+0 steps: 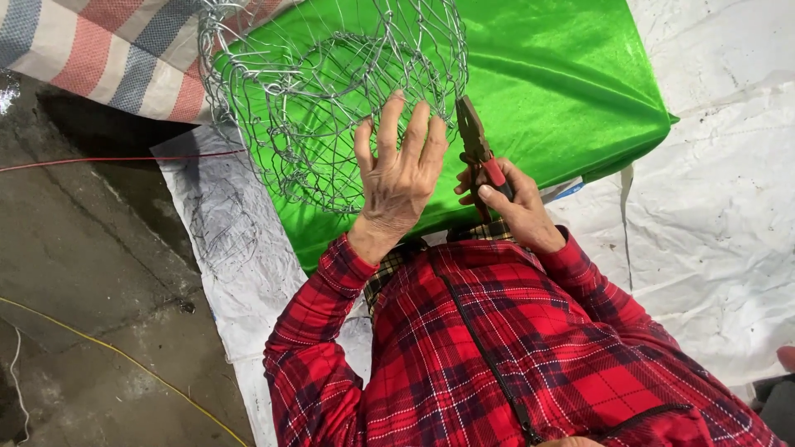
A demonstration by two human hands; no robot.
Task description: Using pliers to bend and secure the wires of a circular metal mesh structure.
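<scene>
Red-handled pliers [479,154] point up-left.

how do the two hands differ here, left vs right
The left hand is open, fingers spread flat against the wire basket; the right hand is curled shut around the red-handled pliers. The left reaches higher up; the right sits lower, nearer the body. Both are bare, in red plaid sleeves, over the green cloth.

My basket [331,99] is bare shiny wire; my pliers [479,149] dull metal with red plastic grips; the cloth [563,83] glossy green satin.
</scene>
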